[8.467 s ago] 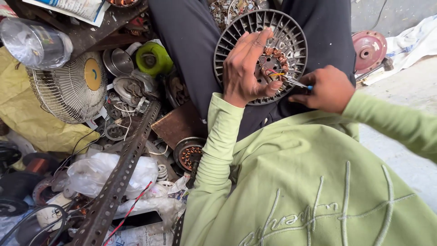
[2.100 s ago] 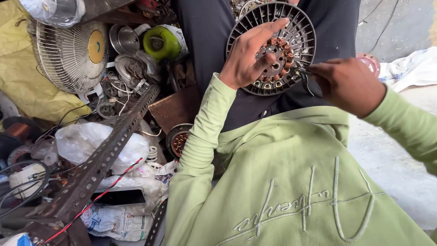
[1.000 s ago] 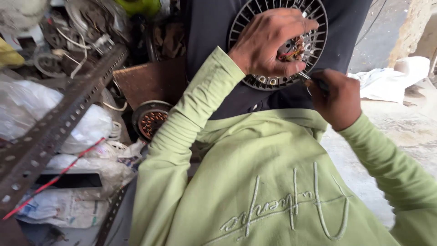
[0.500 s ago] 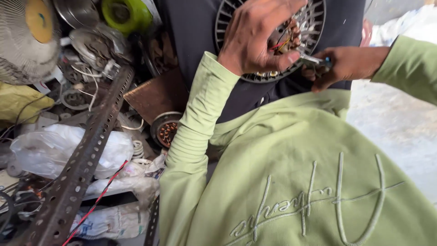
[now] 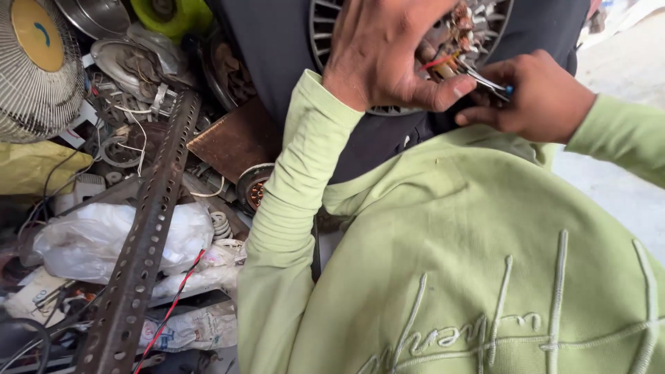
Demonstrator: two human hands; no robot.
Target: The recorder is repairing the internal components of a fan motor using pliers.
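1. Both hands work close together at the top of the view, on a round slotted motor housing (image 5: 325, 28) that rests on the person's dark-clothed lap.
2. Left hand (image 5: 388, 55) is spread over the housing, fingers curled down onto the copper windings (image 5: 460, 17) and thumb pressed along the lower rim, so it is clamped on the part and steadies it.
3. Just to the right, a thin red wire (image 5: 435, 62) runs out from under the left fingers toward the tool tip.
4. Right hand (image 5: 544, 97) is closed around small pliers (image 5: 485, 82) with a blue-tipped handle; the metal nose points left into the winding leads, almost touching the left thumb.
5. Handling, as a judgement: the housing looks stiff and fairly heavy, best held by its rim or ribs. The windings and fine leads look fragile, easily nicked or snapped, so the tool should take only the wire end.
6. Off to the far left lie a fan guard (image 5: 38, 69), a perforated steel angle bar (image 5: 149, 228) and a white plastic bag (image 5: 90, 239), well apart from the hands.
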